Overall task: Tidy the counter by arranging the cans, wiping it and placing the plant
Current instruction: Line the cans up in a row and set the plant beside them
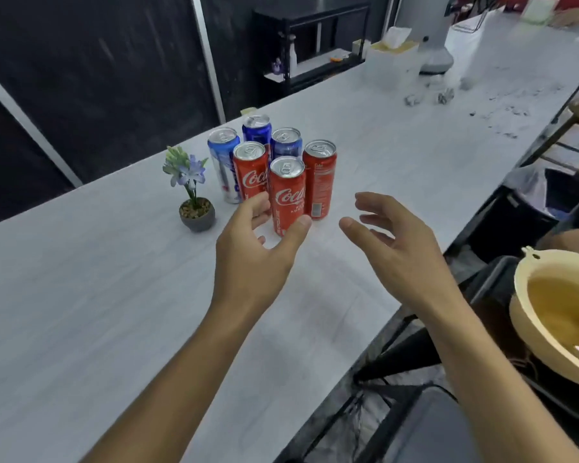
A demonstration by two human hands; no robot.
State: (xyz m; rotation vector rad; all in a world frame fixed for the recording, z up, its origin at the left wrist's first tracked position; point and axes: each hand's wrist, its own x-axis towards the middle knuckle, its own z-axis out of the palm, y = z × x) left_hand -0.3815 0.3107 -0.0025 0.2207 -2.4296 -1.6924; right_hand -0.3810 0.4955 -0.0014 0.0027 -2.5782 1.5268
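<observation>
Cans (320,175) are standing in a tight cluster of six on the white counter (114,295), three red in front of three blue, with the potted plant (194,195) sitting just left of them. The left hand (251,259) is curling thumb and fingers round the nearest red can (288,192), while the right hand (401,235) is hovering nearby, fingers spread, holding nothing.

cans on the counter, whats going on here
A person works at the white counter. The left hand curls around the front red can; the right hand hovers open beside it, holding nothing. Five more cans stand upright, bunched behind it. The potted plant sits just left of them, and the counter's far end shows dark crumbs.
</observation>
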